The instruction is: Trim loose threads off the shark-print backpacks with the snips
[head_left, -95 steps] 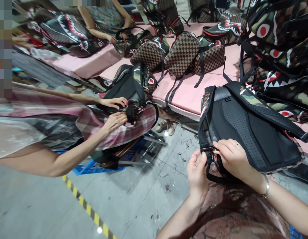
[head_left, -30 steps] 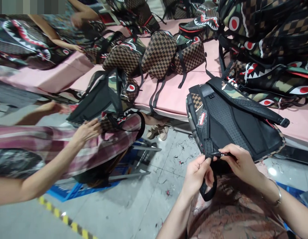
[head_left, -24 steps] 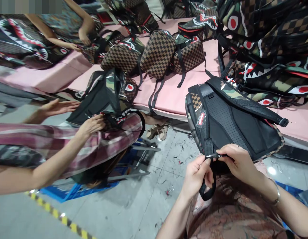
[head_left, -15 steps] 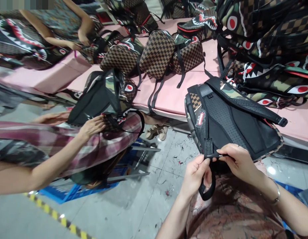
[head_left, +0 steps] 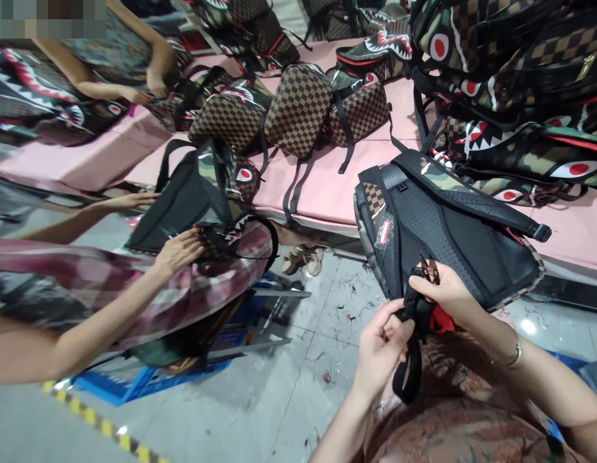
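Note:
A backpack (head_left: pixel 447 238) leans against the pink bench edge with its black padded back up and its shoulder straps showing. My left hand (head_left: pixel 382 341) pinches a black webbing strap (head_left: pixel 409 379), whose loop hangs below the fingers. Close beside it, my right hand (head_left: pixel 445 292) is closed round a pair of small dark thread snips (head_left: pixel 429 270), their points upward. Its thumb and finger also touch the strap near the buckle end. A scrap of red fabric (head_left: pixel 440 319) shows under the right hand. The exact grip on the strap is partly hidden by fingers.
The pink bench (head_left: pixel 322 193) carries several checkered backpacks (head_left: pixel 298 109), with a stack of shark-face bags (head_left: pixel 529 148) at right. To the left, a co-worker's hand (head_left: pixel 180 251) rests on another backpack (head_left: pixel 168 212). Below stands a blue crate (head_left: pixel 134 386); thread scraps lie on the floor.
My right hand has turned and lifted slightly, so the snips now point up instead of lying across the strap. The left hand has shifted down along the strap. Red fabric has come into view.

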`<state>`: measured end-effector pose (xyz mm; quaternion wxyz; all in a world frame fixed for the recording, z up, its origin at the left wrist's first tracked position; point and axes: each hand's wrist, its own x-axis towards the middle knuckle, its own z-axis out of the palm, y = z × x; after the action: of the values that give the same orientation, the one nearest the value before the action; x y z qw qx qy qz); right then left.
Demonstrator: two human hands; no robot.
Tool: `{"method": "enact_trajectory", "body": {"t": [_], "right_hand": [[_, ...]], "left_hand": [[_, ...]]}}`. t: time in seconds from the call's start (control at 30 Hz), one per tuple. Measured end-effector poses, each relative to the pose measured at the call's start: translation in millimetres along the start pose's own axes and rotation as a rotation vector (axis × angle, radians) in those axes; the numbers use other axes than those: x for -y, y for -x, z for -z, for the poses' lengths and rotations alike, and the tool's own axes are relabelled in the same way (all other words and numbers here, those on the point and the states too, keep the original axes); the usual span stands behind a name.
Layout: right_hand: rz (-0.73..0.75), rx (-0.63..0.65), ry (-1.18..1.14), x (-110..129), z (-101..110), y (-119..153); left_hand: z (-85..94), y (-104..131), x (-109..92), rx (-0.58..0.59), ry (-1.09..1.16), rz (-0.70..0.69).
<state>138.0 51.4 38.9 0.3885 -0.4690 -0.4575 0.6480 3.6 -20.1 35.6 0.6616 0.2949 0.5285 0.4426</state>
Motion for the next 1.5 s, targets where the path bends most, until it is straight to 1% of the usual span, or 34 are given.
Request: {"method": "enact_trajectory", "body": {"t": [0.03, 0.1, 0.17, 0.23, 0.27, 0.3, 0.37, 0.43, 0.5, 0.57, 0.63, 0.7, 0.73, 0.77, 0.83, 0.87, 0.9, 0.93, 0.97, 1.03, 1.07, 1.1, 1.13, 1.2, 1.23, 1.27, 1.33, 1.4, 1.43, 1.5], "right_hand": [[0.006, 0.014, 0.032, -1.9, 0.0, -0.8], [0.054, -0.001, 0.153, -6.0, 0.2, -0.1], [0.153, -0.087, 0.332, -9.6, 0.9, 3.3], [0.291, -0.183, 0.521, -12.5, 3.3, 8.8], [0.363, -0.205, 0.608, -13.7, 5.2, 11.8], [0.434, -0.2, 0.685, -14.7, 7.6, 14.6], [0.555, -0.137, 0.801, -16.4, 12.8, 19.0], [0.627, -0.072, 0.884, -17.5, 16.6, 21.1], [0.659, -0.035, 0.953, -17.6, 17.9, 21.4], [0.669, -0.015, 0.995, -16.7, 17.5, 21.1], [0.675, -0.004, 0.952, -15.3, 17.3, 21.2], [0.647, -0.022, 0.837, -14.7, 18.9, 21.7], [0.611, -0.042, 0.77, -15.0, 20.3, 21.8], [0.556, -0.065, 0.706, -15.8, 21.8, 21.5], [0.412, -0.103, 0.599, -18.8, 24.3, 19.5], [0.345, -0.112, 0.551, -20.8, 24.6, 17.7], [0.292, -0.111, 0.509, -22.8, 24.1, 15.4], [0.255, -0.102, 0.476, -24.7, 22.7, 12.6], [0.233, -0.091, 0.457, -26.3, 20.4, 9.6], [0.22, -0.072, 0.462, -28.7, 14.5, 3.4], [0.218, -0.065, 0.478, -29.4, 11.3, 0.4], [0.215, -0.059, 0.496, -29.7, 8.2, -2.5], [0.213, -0.055, 0.514, -29.9, 5.3, -5.2], [0.211, -0.04, 0.564, -29.7, 0.5, -10.4], [0.218, -0.019, 0.598, -29.5, -1.7, -13.0], [0.236, 0.016, 0.631, -29.1, -4.0, -15.5], [0.293, 0.126, 0.67, -28.2, -8.8, -20.5], [0.348, 0.243, 0.685, -27.5, -13.5, -24.7], [0.365, 0.271, 0.705, -27.4, -15.4, -26.1], [0.376, 0.259, 0.777, -28.4, -17.8, -26.4]], "left_hand": [[0.2, 0.7, -0.2, -0.068, -0.045, -0.012], [1.4, 0.4, -0.4, -0.136, -0.036, 0.022], [2.2, -1.4, -1.7, -0.155, 0.031, 0.064], [2.2, -3.7, -5.0, -0.164, 0.093, 0.087], [1.9, -4.7, -7.1, -0.172, 0.112, 0.09], [1.5, -5.5, -9.2, -0.183, 0.123, 0.09], [0.4, -6.6, -12.4, -0.205, 0.134, 0.082], [-1.3, -6.7, -13.2, -0.214, 0.128, 0.071], [-2.3, -6.2, -11.8, -0.212, 0.099, 0.065], [0.7, -5.8, -9.9, -0.205, 0.055, 0.057], [11.8, -6.6, -9.3, -0.195, 0.019, 0.026], [32.7, -9.4, -10.7, -0.203, -0.012, -0.033], [45.8, -11.4, -11.9, -0.234, -0.042, -0.077], [59.4, -13.5, -13.3, -0.296, -0.096, -0.132], [82.9, -16.4, -15.8, -0.524, -0.279, -0.277], [90.3, -16.9, -16.6, -0.637, -0.376, -0.34], [93.8, -16.5, -16.8, -0.707, -0.455, -0.379], [93.0, -15.5, -16.5, -0.704, -0.512, -0.377], [88.1, -14.2, -15.5, -0.631, -0.546, -0.34], [69.9, -12.1, -12.0, -0.377, -0.615, -0.238], [59.0, -11.9, -9.6, -0.267, -0.676, -0.209], [48.6, -12.5, -7.2, -0.194, -0.75, -0.2], [39.8, -13.9, -4.9, -0.162, -0.821, -0.211], [29.1, -17.6, -0.9, -0.162, -0.889, -0.222], [27.3, -19.5, 0.5, -0.166, -0.858, -0.205], [27.5, -21.1, 1.4, -0.167, -0.785, -0.179], [31.1, -22.9, 2.0, -0.173, -0.563, -0.134], [35.9, -23.5, 0.8, -0.201, -0.341, -0.137], [38.2, -23.9, -0.4, -0.229, -0.253, -0.155], [42.5, -26.1, -3.6, -0.309, -0.105, -0.201]]}}
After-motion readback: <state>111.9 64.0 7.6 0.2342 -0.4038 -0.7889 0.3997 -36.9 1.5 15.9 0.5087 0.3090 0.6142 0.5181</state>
